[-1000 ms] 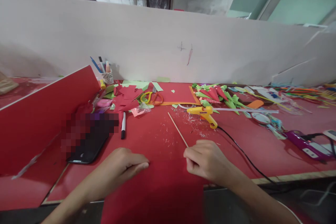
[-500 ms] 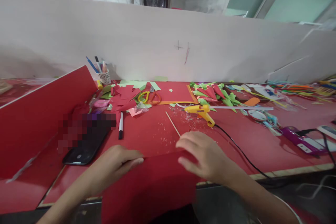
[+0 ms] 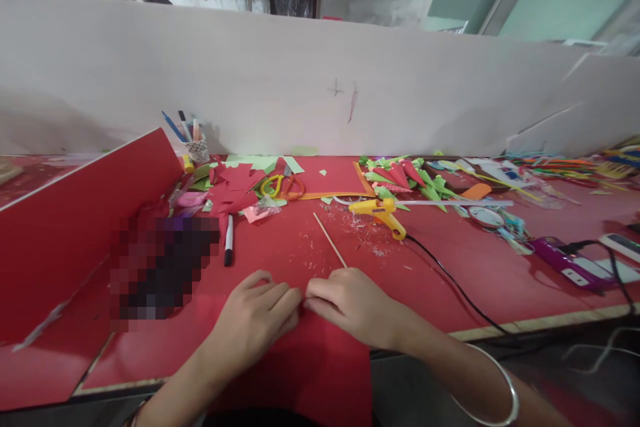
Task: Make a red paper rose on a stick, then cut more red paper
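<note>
Head view, only one: taking the two hands as clock centre, the red sheet (image 3: 325,373) runs down from them to six o'clock, dropping past the near edge of the red table (image 3: 280,247) toward the lap. Right hand (image 3: 357,307): thumb and forefinger drawn together at the sheet's far edge, looks like a pinch. Left hand (image 3: 255,317): fingers curled down at that same edge, just beside the right; tips hidden, can't tell how firmly it grips. Sheet looks like paper or thin card, so I'd call it light, bendy, quick to crease, not slippery, easy to dent if squeezed mid-panel. Best hold, I'd say: the far edge, thumb and forefinger of each hand, hands a little apart so it stays flat; the lower part hangs loose and may swing or buckle. Around it: thin stick (image 3: 330,240) at one o'clock, its near end by the right knuckles; yellow glue gun (image 3: 383,212) between one and two, cord trailing toward three; marker (image 3: 229,241) at ten, well apart from the sheet.
</note>
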A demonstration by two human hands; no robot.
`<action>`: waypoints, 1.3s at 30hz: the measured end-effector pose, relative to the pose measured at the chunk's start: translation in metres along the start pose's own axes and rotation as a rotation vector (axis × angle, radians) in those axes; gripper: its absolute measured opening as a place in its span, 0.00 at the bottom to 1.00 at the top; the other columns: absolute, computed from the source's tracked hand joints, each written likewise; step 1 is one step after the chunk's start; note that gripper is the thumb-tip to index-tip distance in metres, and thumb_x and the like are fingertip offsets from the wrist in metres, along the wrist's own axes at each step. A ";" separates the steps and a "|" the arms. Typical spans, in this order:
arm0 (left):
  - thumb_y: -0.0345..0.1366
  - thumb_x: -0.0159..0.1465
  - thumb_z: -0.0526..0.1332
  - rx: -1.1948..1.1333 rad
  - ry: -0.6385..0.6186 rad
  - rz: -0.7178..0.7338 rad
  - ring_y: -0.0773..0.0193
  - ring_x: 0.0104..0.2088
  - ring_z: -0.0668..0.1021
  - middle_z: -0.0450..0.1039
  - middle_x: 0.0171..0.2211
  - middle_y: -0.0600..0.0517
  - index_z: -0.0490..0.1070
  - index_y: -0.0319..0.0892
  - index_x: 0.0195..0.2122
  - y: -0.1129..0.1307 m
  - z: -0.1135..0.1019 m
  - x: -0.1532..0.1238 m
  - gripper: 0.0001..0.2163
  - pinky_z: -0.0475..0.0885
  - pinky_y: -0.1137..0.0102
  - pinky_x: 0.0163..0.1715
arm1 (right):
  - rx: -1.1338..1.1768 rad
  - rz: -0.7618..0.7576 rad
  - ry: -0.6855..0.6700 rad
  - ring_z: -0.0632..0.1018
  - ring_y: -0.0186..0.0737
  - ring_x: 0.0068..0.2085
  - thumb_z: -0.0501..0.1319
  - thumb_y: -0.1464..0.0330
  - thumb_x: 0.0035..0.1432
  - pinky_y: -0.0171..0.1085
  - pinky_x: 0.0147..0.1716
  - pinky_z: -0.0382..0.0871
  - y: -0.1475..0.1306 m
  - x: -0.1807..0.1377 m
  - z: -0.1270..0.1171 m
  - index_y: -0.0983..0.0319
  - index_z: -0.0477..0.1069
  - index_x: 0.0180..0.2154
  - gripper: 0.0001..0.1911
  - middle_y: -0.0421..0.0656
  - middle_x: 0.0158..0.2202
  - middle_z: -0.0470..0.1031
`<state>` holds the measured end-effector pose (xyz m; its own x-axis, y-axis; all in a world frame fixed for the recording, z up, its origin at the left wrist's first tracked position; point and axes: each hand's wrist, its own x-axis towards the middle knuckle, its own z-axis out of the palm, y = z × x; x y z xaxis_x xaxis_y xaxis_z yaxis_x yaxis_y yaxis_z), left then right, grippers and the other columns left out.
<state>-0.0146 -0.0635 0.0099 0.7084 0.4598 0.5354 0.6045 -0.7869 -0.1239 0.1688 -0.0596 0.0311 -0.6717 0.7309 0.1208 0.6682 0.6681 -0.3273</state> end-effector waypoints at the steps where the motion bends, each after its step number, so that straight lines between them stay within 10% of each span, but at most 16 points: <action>1: 0.26 0.62 0.47 0.017 -0.028 0.012 0.70 0.17 0.66 0.65 0.17 0.58 0.64 0.41 0.24 -0.001 0.000 -0.001 0.12 0.62 0.69 0.27 | 0.044 -0.008 0.002 0.68 0.30 0.23 0.49 0.64 0.61 0.32 0.23 0.49 0.001 -0.002 -0.001 0.62 0.65 0.27 0.14 0.37 0.21 0.70; 15: 0.31 0.60 0.48 0.272 -0.082 -0.337 0.64 0.22 0.70 0.67 0.17 0.54 0.64 0.43 0.23 -0.063 -0.033 -0.037 0.11 0.61 0.70 0.26 | 0.348 0.200 0.059 0.65 0.27 0.24 0.50 0.65 0.61 0.27 0.24 0.54 0.039 -0.047 -0.022 0.63 0.63 0.24 0.15 0.34 0.21 0.64; 20: 0.43 0.59 0.53 -0.073 -0.150 -0.365 0.58 0.38 0.73 0.72 0.38 0.48 0.65 0.42 0.41 -0.045 -0.037 -0.020 0.13 0.65 0.68 0.37 | 0.255 0.002 -0.034 0.69 0.29 0.27 0.49 0.65 0.61 0.28 0.28 0.56 0.041 -0.031 -0.016 0.62 0.68 0.28 0.14 0.37 0.24 0.70; 25: 0.37 0.65 0.47 -0.237 -0.517 -0.313 0.64 0.24 0.73 0.72 0.22 0.53 0.69 0.43 0.27 -0.028 -0.025 -0.013 0.14 0.60 0.73 0.24 | 0.076 -0.016 0.031 0.69 0.30 0.27 0.49 0.66 0.61 0.31 0.30 0.56 0.044 -0.020 -0.012 0.62 0.68 0.28 0.14 0.38 0.25 0.72; 39: 0.36 0.65 0.45 -0.416 -0.540 -0.312 0.71 0.19 0.66 0.66 0.18 0.56 0.64 0.39 0.23 -0.016 -0.021 0.002 0.16 0.52 0.74 0.20 | -0.058 -0.169 0.361 0.60 0.28 0.19 0.50 0.75 0.45 0.31 0.25 0.52 0.021 -0.003 0.015 0.62 0.60 0.18 0.07 0.34 0.16 0.63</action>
<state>-0.0305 -0.0584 0.0308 0.6717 0.7408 -0.0034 0.6947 -0.6284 0.3500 0.1805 -0.0499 0.0097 -0.6249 0.6052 0.4932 0.5818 0.7822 -0.2229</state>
